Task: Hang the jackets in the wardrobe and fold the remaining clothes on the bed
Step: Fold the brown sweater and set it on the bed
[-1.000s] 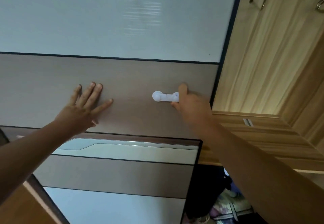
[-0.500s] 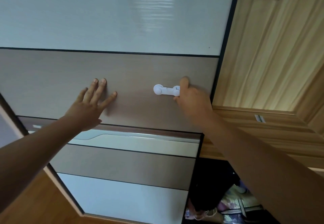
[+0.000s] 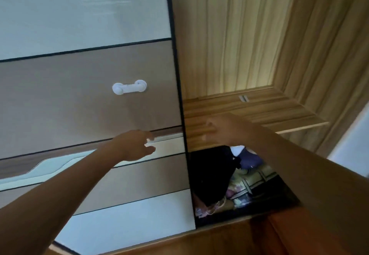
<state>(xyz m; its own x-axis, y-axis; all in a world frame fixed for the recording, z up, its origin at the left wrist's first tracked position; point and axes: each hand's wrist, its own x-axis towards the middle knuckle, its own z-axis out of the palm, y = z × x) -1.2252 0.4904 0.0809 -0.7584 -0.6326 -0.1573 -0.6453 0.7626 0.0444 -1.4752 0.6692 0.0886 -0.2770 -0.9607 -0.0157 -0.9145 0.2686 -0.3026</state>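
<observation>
sliding wardrobe door (image 3: 79,105) with white handle (image 3: 129,87) fills the left; dark clothes (image 3: 209,175) lie lower centre, under a wooden shelf (image 3: 259,111). left hand (image 3: 135,145) and blurred right hand (image 3: 221,129) are loose-fingered, holding nothing.

1. The wardrobe door (image 3: 79,15) has horizontal bands: pale grey-white panels, matte taupe ones and a dark walnut-grain strip, parted by thin black lines.
2. The handle (image 3: 129,87) is plain white.
3. The wardrobe interior (image 3: 239,35) is light honey wood with vertical grain streaks; its shelf (image 3: 259,111) shows darker brown stripes.
4. Under the shelf are a black garment (image 3: 209,175), a navy-blue item (image 3: 252,160) and yellowish patterned fabric (image 3: 257,183).
5. The floor (image 3: 219,238) is orange-brown wood.
</observation>
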